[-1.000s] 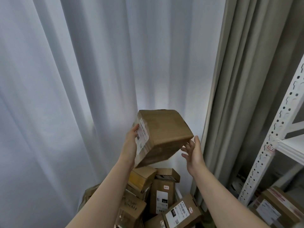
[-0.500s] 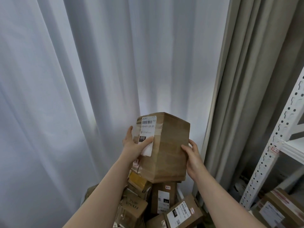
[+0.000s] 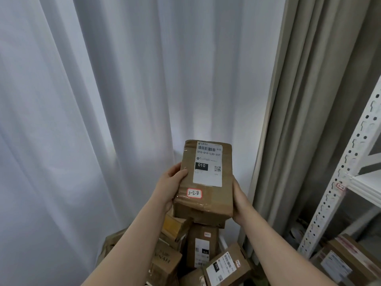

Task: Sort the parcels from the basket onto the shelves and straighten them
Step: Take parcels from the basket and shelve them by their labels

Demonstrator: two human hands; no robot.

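Left grip (image 3: 172,183) clasps the cardboard parcel (image 3: 208,205) by its left edge, thumb across the front; right grip (image 3: 240,200) cups the right edge, fingers hidden behind. I hold it upright before the white curtain (image 3: 123,100), label (image 3: 207,174) facing me, handwritten sticker (image 3: 194,193) below it, above the heap of parcels (image 3: 203,247). Both forearms (image 3: 134,240) reach up. Shelf rack (image 3: 338,182) stands right.

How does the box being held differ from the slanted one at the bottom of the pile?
The held box stands upright, gripped by the left hand and right hand; the slanted box lies tilted in the pile, untouched. The held box's red-edged sticker reads 3-2-8; the slanted box's sticker is too small to read. Both are brown cardboard with a white label marked 010.
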